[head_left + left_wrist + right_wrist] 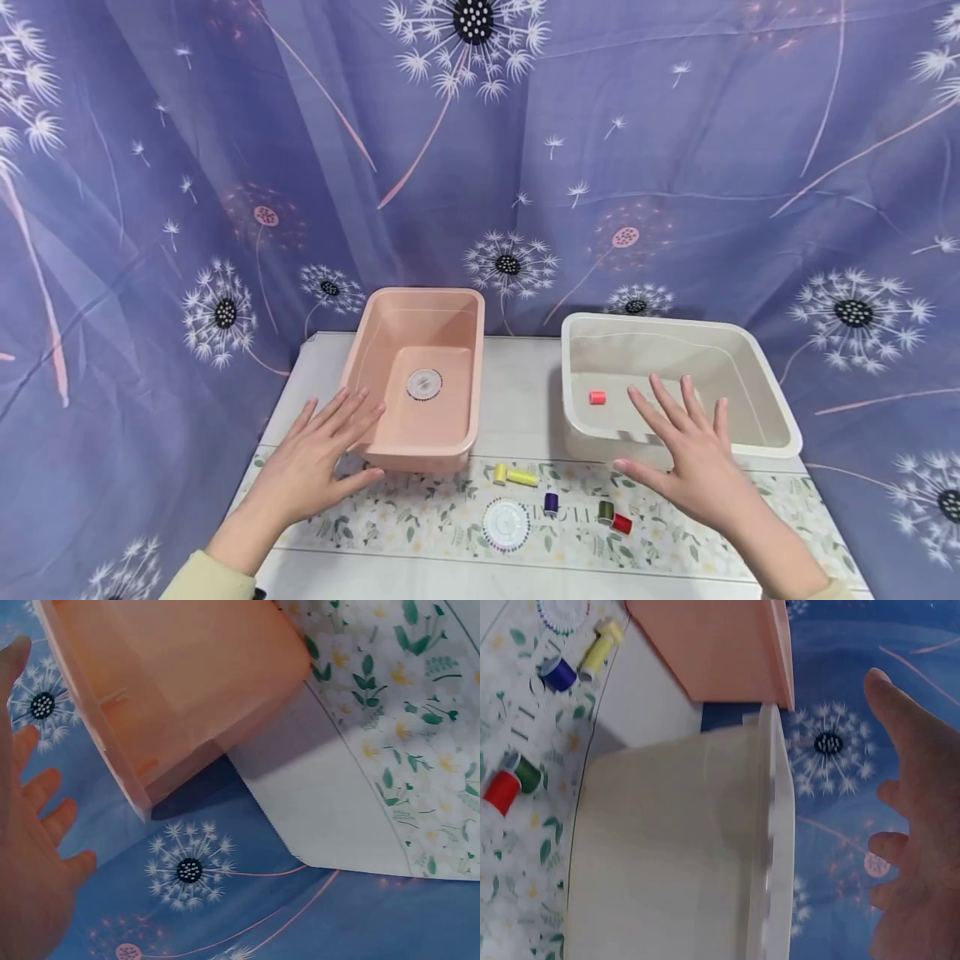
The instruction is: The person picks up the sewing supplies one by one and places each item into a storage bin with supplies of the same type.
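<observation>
My left hand (315,458), fingers spread and straight, hovers by the front left of the pink basin (427,321). My right hand (693,454), also spread, is over the front of the cream basin (652,346). Neither hand holds anything. Inside the pink basin lies a round pin wheel (424,384); a coral thread spool (597,398) lies in the cream one. Another pin wheel (506,524) sits on the table between my hands, near yellow spools (522,477), a purple spool (551,503), a green spool (606,512) and a red spool (622,523).
A floral strip (405,517) runs across the white table (517,392) in front of both basins. Behind and at both sides hangs a blue-purple curtain (570,125) with dandelion prints. Part of the cream basin's floor is hidden by my right fingers.
</observation>
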### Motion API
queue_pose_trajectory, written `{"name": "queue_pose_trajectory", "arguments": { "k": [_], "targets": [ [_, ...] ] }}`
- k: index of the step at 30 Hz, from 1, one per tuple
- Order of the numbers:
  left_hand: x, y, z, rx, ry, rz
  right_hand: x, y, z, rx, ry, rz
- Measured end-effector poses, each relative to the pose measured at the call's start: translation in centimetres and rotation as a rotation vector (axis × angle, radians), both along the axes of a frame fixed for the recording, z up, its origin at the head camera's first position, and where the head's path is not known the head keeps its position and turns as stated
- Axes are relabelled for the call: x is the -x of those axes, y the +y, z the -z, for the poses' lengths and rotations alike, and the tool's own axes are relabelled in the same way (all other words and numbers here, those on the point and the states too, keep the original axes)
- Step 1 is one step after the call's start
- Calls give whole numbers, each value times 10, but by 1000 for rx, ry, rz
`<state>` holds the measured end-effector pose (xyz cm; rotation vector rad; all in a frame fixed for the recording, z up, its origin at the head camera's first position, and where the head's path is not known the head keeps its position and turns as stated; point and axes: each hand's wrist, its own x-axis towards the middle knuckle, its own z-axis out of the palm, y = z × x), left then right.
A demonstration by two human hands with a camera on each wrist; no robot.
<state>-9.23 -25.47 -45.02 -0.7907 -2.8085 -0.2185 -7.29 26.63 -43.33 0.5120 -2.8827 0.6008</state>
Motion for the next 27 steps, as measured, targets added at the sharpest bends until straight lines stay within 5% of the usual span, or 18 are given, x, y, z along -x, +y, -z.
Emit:
{"name": "queue_pose_trajectory", "arguments": {
  "k": [12, 20, 27],
  "targets": [
    [3, -8, 6, 8, 62, 84, -8, -22, 9, -6, 46, -56],
    [3, -13, 20, 0, 94, 122, -8, -32, 14, 14, 49, -96],
    [7, -14, 28, -20, 144, 167, -6, -42, 19, 33, 132, -147]
  ]
}}
